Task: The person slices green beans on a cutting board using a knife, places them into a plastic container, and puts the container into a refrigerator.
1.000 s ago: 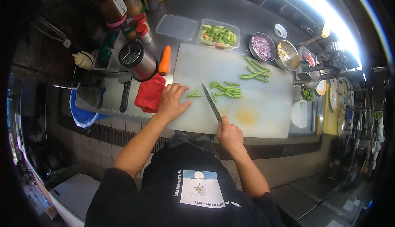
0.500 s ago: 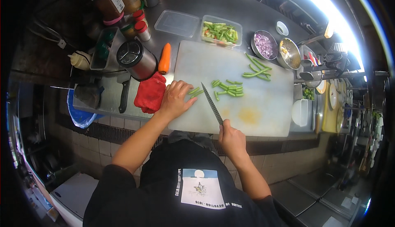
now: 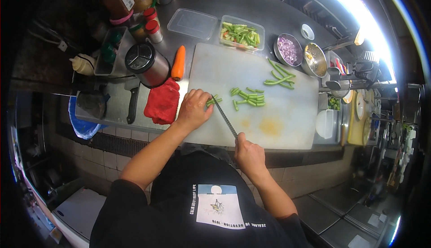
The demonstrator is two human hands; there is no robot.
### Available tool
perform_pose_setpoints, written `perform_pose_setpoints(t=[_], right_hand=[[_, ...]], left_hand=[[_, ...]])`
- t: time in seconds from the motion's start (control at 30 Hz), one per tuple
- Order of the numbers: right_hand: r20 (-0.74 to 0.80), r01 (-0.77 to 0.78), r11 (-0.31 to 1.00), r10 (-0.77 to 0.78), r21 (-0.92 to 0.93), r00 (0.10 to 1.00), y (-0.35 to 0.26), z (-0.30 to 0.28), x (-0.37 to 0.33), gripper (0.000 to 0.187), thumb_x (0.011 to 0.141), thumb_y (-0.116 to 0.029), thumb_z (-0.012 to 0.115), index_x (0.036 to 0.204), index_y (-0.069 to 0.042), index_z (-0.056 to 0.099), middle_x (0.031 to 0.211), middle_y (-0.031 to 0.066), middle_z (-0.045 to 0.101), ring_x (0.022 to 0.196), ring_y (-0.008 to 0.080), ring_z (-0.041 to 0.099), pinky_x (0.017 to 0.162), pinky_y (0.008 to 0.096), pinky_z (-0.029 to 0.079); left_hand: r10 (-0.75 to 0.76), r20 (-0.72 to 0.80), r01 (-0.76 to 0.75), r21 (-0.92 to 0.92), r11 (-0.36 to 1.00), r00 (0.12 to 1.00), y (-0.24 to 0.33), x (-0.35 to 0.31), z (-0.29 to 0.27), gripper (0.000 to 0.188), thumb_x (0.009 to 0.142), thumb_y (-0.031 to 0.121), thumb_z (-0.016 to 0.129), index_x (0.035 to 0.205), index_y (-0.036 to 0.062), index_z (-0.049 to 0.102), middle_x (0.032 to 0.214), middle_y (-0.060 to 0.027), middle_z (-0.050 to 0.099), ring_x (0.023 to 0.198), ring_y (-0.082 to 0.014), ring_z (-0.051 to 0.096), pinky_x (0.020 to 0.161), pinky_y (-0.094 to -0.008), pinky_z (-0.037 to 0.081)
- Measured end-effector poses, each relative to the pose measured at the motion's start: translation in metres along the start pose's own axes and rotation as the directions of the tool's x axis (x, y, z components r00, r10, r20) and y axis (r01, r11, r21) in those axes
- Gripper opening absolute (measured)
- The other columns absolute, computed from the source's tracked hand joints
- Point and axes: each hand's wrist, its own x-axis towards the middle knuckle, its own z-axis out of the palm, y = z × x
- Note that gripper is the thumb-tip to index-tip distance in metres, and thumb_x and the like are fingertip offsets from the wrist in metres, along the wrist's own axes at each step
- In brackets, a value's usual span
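On the white cutting board, the fingers of my left hand are curled onto a few green beans, pressing them down near the left edge. My right hand is wrapped round the handle of a kitchen knife, hiding most of it. The tip end of the dark blade lies against the beans beside my left fingers. To the right of the blade is a pile of short cut bean pieces. Several long uncut beans lie farther off at the board's right side.
Left of the board are a red cloth, a carrot, a steel canister and another knife. Behind stand a plastic tub of cut vegetables, a lid, a bowl of chopped onion and a second metal bowl.
The knife has moved left, its blade going from a gap beside the beans to against them. My left fingers have curled in more closely over the beans.
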Motion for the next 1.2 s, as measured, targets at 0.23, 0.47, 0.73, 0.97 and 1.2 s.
perform_pose_setpoints(t=[0.23, 0.47, 0.73, 0.97, 1.2], right_hand=[[0.088, -0.026, 0.999, 0.027, -0.018, 0.996, -0.005, -0.011, 0.004, 0.011, 0.094, -0.013, 0.049, 0.093, -0.003, 0.045, 0.063, 0.0226, 0.063, 0.061, 0.0431, 0.064, 0.057, 0.0533, 0.05], [0.077, 0.017, 0.999, -0.021, 0.05, 0.997, 0.007, 0.019, 0.038, 0.015, 0.09, -0.01, 0.05, 0.102, -0.002, 0.047, 0.069, 0.0215, 0.065, 0.066, 0.0414, 0.067, 0.06, 0.0524, 0.052], [-0.343, -0.118, 0.993, 0.113, 0.009, 0.932, 0.096, -0.015, -0.004, 0.021, 0.09, -0.015, 0.055, 0.11, -0.008, 0.058, 0.085, 0.0169, 0.067, 0.073, 0.036, 0.068, 0.062, 0.0489, 0.052], [-0.352, -0.273, 0.951, 0.208, -0.145, 0.912, 0.128, 0.01, -0.01, 0.026, 0.09, -0.013, 0.056, 0.115, -0.009, 0.06, 0.082, 0.0147, 0.066, 0.066, 0.0358, 0.068, 0.058, 0.0499, 0.053], [-0.255, -0.213, 0.95, 0.269, 0.229, 0.929, 0.09, 0.01, -0.004, 0.019, 0.096, -0.02, 0.054, 0.107, -0.007, 0.061, 0.084, 0.0193, 0.068, 0.072, 0.0419, 0.066, 0.063, 0.051, 0.051]], left_hand=[[-0.025, 0.041, 0.026, -0.017, 1.0, 0.999, 0.0, 0.001, -0.001, 0.019, 0.076, 0.009, 0.074, 0.091, 0.0054, 0.064, 0.089, -0.0091, 0.061, 0.09, -0.0291, 0.059, 0.08, -0.0417, 0.047], [0.027, 0.072, -0.025, -0.036, 0.999, 0.997, -0.004, 0.001, -0.001, 0.023, 0.076, 0.012, 0.076, 0.096, 0.0059, 0.066, 0.093, -0.009, 0.062, 0.093, -0.0302, 0.058, 0.082, -0.0409, 0.047], [0.026, 0.214, -0.062, 0.162, 0.985, 0.977, 0.007, -0.016, 0.009, 0.106, 0.078, 0.059, 0.073, 0.154, 0.0015, 0.025, 0.16, -0.0218, 0.023, 0.15, -0.0396, 0.018, 0.121, -0.056, 0.013], [0.054, 0.21, -0.078, 0.108, 0.991, 0.976, 0.064, 0.028, 0.08, 0.111, 0.078, 0.061, 0.072, 0.155, -0.0005, 0.021, 0.16, -0.0239, 0.021, 0.15, -0.0409, 0.016, 0.121, -0.0538, 0.016], [0.16, 0.211, -0.174, 0.05, 0.984, 0.964, 0.059, 0.04, 0.095, 0.102, 0.077, 0.053, 0.077, 0.153, 0.0057, 0.028, 0.151, -0.0228, 0.035, 0.144, -0.0416, 0.029, 0.119, -0.0534, 0.023]])
